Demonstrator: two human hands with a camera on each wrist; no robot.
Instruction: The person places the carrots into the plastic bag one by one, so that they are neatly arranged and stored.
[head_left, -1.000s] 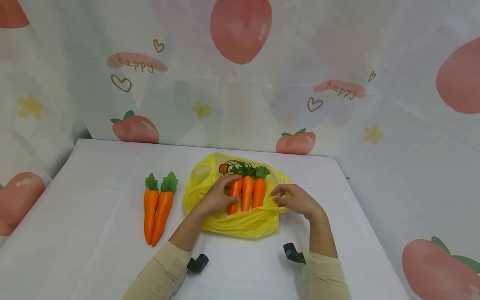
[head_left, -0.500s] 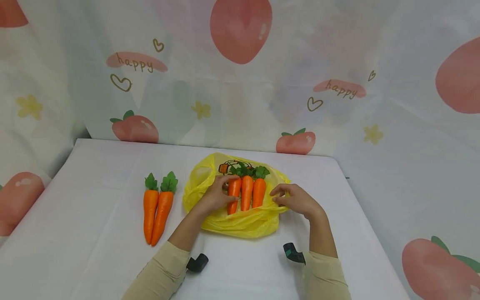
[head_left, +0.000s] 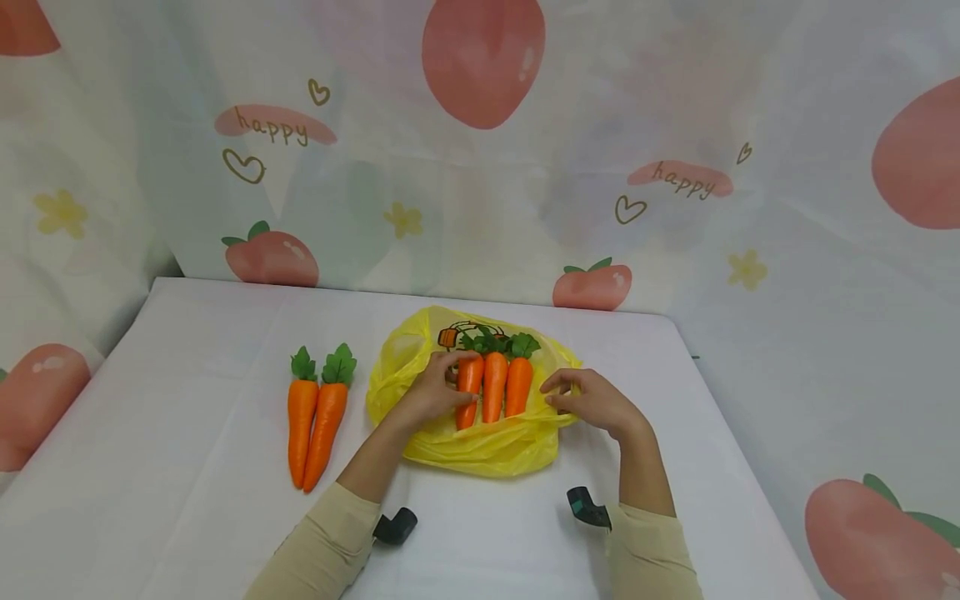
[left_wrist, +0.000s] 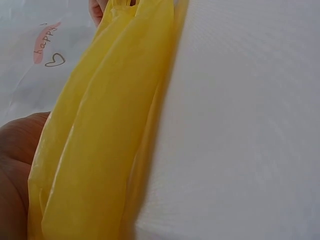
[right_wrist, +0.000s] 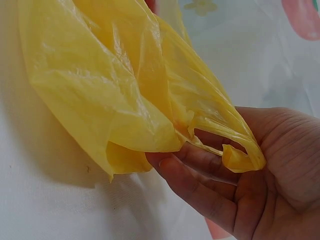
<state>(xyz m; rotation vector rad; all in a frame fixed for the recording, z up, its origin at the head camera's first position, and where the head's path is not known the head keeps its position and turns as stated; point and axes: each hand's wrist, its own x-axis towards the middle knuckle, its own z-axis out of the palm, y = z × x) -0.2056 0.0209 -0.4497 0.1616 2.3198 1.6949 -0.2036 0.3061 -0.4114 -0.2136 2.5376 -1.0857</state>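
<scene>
A yellow plastic bag lies spread on the table with its mouth towards me, and three orange carrots with green leafy tops rest in it side by side. My left hand reaches into the mouth and holds the leftmost carrot between thumb and fingers. The middle carrot and the right carrot lie untouched beside it. At the bag's right edge, my right hand grips the plastic; in the right wrist view a handle loop hangs over its fingers. Bag film hides the left fingers in the left wrist view.
Two more carrots lie together on the left of the white table, a left one and a right one. Behind the table hangs a fruit-patterned curtain. Black wrist cameras jut inward from both sleeves.
</scene>
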